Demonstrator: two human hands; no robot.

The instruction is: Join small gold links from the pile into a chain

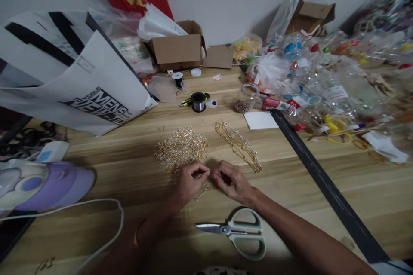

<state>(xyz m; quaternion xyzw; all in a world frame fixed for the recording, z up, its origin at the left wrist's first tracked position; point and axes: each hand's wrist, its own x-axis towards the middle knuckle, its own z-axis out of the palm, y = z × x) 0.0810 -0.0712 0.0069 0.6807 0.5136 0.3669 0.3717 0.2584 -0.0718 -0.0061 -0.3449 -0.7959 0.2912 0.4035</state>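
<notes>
Head view: a short beaded strand (202,192) is seen beside the left hand (190,182), over the bench (155,236); at that hand and the right hand (232,179) each grip is pinched together, though whether anything fine is clamped cannot be told. Beyond them a bead pile (182,146) and longer beaded chains (238,147) are spread, while scissors (247,239) are laid nearer the viewer.
</notes>
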